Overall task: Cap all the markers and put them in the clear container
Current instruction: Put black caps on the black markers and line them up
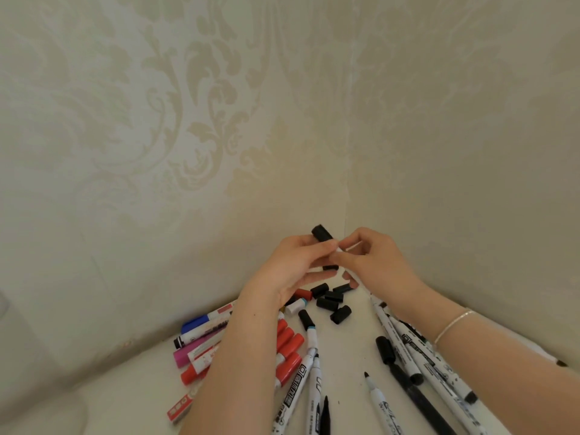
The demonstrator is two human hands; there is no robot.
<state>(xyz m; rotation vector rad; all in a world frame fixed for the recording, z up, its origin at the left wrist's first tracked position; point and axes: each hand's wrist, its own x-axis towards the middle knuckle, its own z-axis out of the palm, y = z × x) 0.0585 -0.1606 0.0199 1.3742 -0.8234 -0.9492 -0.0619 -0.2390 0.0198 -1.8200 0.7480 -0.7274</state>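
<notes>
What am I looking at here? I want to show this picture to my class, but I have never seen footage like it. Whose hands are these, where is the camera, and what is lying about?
There is no machine here. The single picture comes from a wide-angle camera worn on a person's head, looking forward and down, so the arms reach in from the bottom edge.

The left hand grips a black-capped marker, and the right hand meets it at the fingertips, pinching the same marker.

Below them, on a pale table set in a wallpapered corner, lie loose black caps, red markers, white markers with black print, and one uncapped marker with its tip bare. The right wrist wears a thin bracelet. The clear container is not in view.
</notes>
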